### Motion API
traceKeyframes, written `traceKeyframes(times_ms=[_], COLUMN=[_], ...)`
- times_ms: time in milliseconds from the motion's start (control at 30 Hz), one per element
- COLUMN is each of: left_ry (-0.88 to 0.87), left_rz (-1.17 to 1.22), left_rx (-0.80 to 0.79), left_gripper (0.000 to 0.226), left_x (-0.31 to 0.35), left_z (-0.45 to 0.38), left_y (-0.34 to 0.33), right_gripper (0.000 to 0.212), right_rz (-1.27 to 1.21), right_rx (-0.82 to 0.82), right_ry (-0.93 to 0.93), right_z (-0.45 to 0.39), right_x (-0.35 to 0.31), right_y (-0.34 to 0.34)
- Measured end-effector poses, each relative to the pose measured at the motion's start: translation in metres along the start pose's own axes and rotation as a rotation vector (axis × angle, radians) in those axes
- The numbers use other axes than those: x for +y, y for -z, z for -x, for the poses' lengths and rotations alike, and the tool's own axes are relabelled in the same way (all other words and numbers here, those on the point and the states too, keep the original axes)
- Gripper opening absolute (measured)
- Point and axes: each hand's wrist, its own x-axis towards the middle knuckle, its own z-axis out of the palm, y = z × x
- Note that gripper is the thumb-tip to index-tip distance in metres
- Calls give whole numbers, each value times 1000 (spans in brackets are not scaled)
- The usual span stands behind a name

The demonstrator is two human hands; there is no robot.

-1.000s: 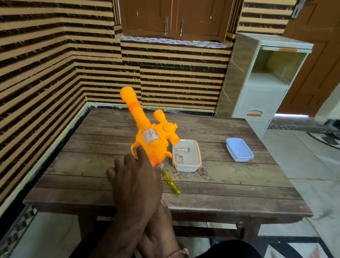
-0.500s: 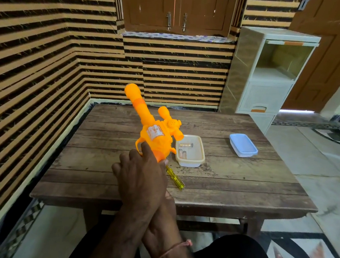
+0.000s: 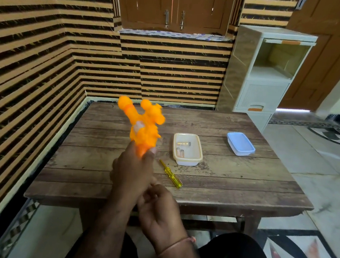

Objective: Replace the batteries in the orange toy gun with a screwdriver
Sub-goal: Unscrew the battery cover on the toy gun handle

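orange toy gun motion-blurred, its grip hidden inside left hand, box contents too small (batteries, perhaps)

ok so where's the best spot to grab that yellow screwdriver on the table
Grip the yellow screwdriver by its thick clear handle, the end nearer you, coming from above and the right. It lies flat, thin shaft pointing away toward the toy gun, with bare table on that side.
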Motion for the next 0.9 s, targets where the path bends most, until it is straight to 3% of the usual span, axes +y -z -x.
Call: traceKeyframes(times_ms=[133, 233, 333, 467, 600, 667, 700, 733, 800, 833, 900], left_ry=[354, 409, 385, 436, 442, 473, 483, 452, 407, 464, 439], left_rz=[939, 1344, 1462, 1555, 1707, 1758, 1641, 1597, 1602, 1703, 1762], left_rx=[-139, -275, -348, -337, -339, -430, -331, -330, -327, -410, -348], left_gripper=[26, 44, 68, 40, 46, 59, 66, 69, 64, 58, 46], left_x=[-19, -51, -72, -78, -82, -87, -92, -95, -99, -100, -93], left_z=[-16, -19, -15, -14, -21, -26, -23, -22, -27, -32, -29], left_y=[18, 23, 18, 12, 6, 6, 5, 8, 1, -2, -1], right_gripper=[31, 41, 57, 65, 65, 59, 54, 48, 45, 48, 68], right_rz=[-111, -120, -126, -34, 133, 261, 382, 589, 1345, 1765, 2370], right_rx=[6, 26, 36, 119, 258, 326, 378, 457, 622, 645, 597], right_ry=[116, 176, 224, 314, 453, 545, 599, 681, 847, 831, 615], right_z=[6, 12, 15, 11, 1, -3, -4, -7, -15, -20, -32], right_x=[-41, -71, -96, -124, -159, -173, -179, -183, -190, -189, -187], right_y=[-12, -14, -9, 8, 26, 27, 28, 31, 44, 53, 75])
